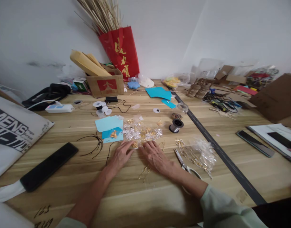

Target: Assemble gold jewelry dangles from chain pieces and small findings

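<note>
My left hand rests on the table with thumb and fingers closed at the edge of a small clear bag of gold beads. My right hand is beside it, palm down, its fingers bent together; what lies under the fingertips is hidden. Just beyond both hands are several small clear bags of silver findings. Blue sheets lie left of these, with a little heap of gold pieces on top. A thin gold chain lies below my right wrist.
Scissors lie right of my right forearm, near gold chains and crumpled plastic bags. A wire spool stands behind them. Black cords and a dark phone-like slab are left. Cardboard boxes line the back.
</note>
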Tool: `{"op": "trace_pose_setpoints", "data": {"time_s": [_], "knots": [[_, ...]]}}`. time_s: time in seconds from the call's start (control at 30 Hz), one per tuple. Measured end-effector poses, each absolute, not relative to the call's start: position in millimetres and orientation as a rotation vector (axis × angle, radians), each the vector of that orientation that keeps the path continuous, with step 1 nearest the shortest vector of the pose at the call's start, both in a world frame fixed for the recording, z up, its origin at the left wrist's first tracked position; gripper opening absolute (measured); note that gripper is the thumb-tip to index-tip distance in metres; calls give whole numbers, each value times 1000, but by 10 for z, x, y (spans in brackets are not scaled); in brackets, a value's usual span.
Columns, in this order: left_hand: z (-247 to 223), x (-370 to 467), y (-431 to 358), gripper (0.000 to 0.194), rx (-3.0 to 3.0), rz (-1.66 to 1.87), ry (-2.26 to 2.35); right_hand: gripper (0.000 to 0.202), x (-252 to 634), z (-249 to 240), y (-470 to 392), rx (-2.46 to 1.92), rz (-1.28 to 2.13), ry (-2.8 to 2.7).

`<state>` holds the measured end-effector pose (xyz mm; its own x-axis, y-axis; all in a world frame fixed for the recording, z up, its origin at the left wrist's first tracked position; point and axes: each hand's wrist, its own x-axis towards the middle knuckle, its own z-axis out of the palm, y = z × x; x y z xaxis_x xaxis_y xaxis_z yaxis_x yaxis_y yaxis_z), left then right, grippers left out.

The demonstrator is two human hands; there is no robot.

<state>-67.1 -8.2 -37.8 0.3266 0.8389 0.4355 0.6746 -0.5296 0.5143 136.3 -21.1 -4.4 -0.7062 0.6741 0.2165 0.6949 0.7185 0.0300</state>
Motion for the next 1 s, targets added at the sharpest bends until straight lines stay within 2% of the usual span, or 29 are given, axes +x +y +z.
{"op": "trace_pose_setpoints", "data": {"time_s": [0.47, 0.8, 1.0], "knots": [[-319, -643, -86, 26, 2302, 1031, 1414, 25, 1314, -105, -212, -1139, -147, -2701], [-377, -729, -106, 46, 2362, 946, 1274, 25, 1379, -125, -154, -1219, -137, -2684], [-285, -774, -100, 35, 2361, 1102, 1309, 34, 1401, -153, -149, -1246, -119, -2649]]}}
